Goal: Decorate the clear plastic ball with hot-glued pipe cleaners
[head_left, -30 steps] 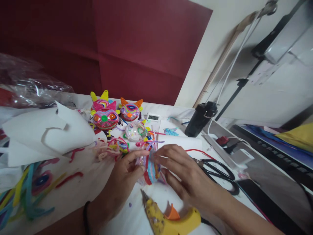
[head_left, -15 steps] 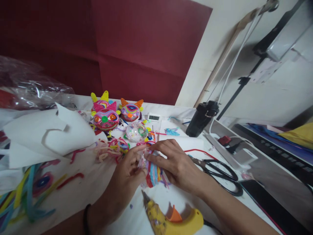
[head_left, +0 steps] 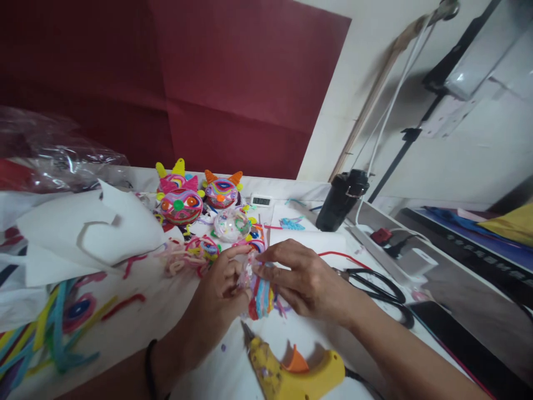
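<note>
Between both hands is a clear plastic ball (head_left: pixel 261 300) partly covered with rows of red, blue, pink and yellow pipe cleaner. My left hand (head_left: pixel 220 297) is closed around its left side, thumb low and fingers curled at the top. My right hand (head_left: pixel 302 280) presses its fingertips on the upper right of the ball, and its fingers cover part of the surface. Just below lies a yellow glue gun (head_left: pixel 291 375) with an orange trigger, its nozzle close to the ball.
Behind the hands stand finished pipe-cleaner animal heads (head_left: pixel 182 205), a clear ball (head_left: pixel 231 224) and a small digital timer (head_left: pixel 261 200). Scissors (head_left: pixel 375 286), a phone (head_left: pixel 453 339) and a black bottle (head_left: pixel 342 201) are at right. White sheets (head_left: pixel 91 239) and loose pipe cleaners (head_left: pixel 58 328) lie left.
The right hand has shifted slightly right, its fingertips still at the ball. The left hand keeps its hold. The camera view has turned slightly.
</note>
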A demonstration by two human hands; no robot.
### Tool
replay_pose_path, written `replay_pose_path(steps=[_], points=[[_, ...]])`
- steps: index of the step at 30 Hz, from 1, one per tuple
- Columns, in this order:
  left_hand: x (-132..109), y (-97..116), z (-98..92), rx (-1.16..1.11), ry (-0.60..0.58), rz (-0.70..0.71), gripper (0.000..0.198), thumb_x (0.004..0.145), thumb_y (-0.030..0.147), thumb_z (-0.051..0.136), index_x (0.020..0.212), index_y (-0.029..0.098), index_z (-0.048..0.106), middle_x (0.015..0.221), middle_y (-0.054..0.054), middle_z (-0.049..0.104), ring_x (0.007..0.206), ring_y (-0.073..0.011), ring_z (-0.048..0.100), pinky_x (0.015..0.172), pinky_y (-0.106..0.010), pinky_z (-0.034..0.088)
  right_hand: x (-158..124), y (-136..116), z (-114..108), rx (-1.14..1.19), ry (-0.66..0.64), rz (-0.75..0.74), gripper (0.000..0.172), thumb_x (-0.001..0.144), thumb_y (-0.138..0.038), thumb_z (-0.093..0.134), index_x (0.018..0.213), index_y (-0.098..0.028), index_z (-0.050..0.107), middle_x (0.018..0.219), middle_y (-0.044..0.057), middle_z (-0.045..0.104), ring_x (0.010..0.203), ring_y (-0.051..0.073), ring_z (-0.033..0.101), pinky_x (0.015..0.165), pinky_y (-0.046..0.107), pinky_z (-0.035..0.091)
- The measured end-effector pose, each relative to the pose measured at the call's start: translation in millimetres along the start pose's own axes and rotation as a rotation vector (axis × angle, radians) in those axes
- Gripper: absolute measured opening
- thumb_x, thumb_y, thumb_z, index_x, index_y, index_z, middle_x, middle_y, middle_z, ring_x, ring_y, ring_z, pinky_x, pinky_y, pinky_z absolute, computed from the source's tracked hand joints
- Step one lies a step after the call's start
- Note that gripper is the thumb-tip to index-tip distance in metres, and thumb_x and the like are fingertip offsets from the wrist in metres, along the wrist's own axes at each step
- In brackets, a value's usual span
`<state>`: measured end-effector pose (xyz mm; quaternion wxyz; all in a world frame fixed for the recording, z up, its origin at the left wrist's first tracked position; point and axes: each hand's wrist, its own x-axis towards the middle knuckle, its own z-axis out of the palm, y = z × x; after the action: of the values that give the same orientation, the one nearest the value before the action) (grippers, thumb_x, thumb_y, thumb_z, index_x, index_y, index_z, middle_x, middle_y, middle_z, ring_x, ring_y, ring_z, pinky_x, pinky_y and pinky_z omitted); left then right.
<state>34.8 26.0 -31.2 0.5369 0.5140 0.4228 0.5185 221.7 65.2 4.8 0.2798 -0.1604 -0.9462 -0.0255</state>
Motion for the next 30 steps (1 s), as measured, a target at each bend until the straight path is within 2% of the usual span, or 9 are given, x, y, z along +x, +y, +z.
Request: replay_pose_path(steps=[7, 15, 18, 22, 25, 30], points=[[7, 1, -6.6, -0.044, -0.146, -0.009, 0.054, 0.068, 0.01, 0.064, 0.119, 0.023, 0.051, 0.08, 0.001, 0.061, 0.075, -0.016, 0.059, 0.066, -0.027, 0.045, -1, 0, -9, 0.073, -0.07, 0.087, 0.023, 0.087, -0.009, 0.05, 0.101, -0.016, 0.067, 0.1, 0.012, 0.066, 0.091, 0.021, 0.061, 0.079, 0.034, 0.051], [8, 0, -15.9, -0.099, -0.286, -0.012, 0.057, 0.076, 0.013, 0.068, 0.127, 0.027, 0.046, 0.088, 0.0, 0.063, 0.081, -0.0153, 0.06, 0.069, -0.025, 0.045, 2, 4, -11, 0.08, -0.05, 0.114, 0.019, 0.087, -0.005, 0.053, 0.093, -0.016, 0.068, 0.09, 0.008, 0.068, 0.084, 0.018, 0.063, 0.074, 0.027, 0.048], [11, 0, -18.4, -0.121, -0.333, 0.013, 0.056, 0.075, 0.015, 0.071, 0.125, 0.029, 0.049, 0.084, 0.002, 0.061, 0.077, -0.0133, 0.06, 0.066, -0.023, 0.044, 9, 6, -15, 0.119, -0.069, 0.149, 0.019, 0.084, -0.003, 0.056, 0.085, -0.015, 0.07, 0.083, 0.006, 0.069, 0.075, 0.016, 0.063, 0.068, 0.026, 0.046], [14, 0, -20.8, -0.138, -0.371, 0.029, 0.057, 0.073, 0.015, 0.074, 0.124, 0.029, 0.052, 0.084, 0.001, 0.064, 0.077, -0.0138, 0.061, 0.066, -0.023, 0.043, 16, 12, -18, 0.28, -0.121, 0.248, 0.019, 0.076, 0.0, 0.061, 0.08, -0.013, 0.074, 0.078, 0.005, 0.069, 0.068, 0.014, 0.063, 0.063, 0.023, 0.045], [15, 0, -24.1, -0.143, -0.413, 0.032, 0.058, 0.074, 0.016, 0.074, 0.125, 0.031, 0.052, 0.089, 0.0, 0.065, 0.08, -0.0152, 0.061, 0.067, -0.024, 0.044, 19, 19, -15, 0.452, -0.131, 0.34, 0.02, 0.071, 0.0, 0.064, 0.079, -0.013, 0.076, 0.075, 0.004, 0.07, 0.069, 0.014, 0.063, 0.064, 0.024, 0.046], [15, 0, -28.8, -0.136, -0.426, -0.007, 0.059, 0.075, 0.017, 0.073, 0.127, 0.032, 0.05, 0.093, -0.001, 0.064, 0.083, -0.0162, 0.062, 0.067, -0.025, 0.046, 17, 33, -5, 0.649, -0.147, 0.419, 0.015, 0.07, -0.006, 0.064, 0.077, -0.013, 0.076, 0.071, 0.004, 0.071, 0.066, 0.015, 0.065, 0.063, 0.024, 0.05]])
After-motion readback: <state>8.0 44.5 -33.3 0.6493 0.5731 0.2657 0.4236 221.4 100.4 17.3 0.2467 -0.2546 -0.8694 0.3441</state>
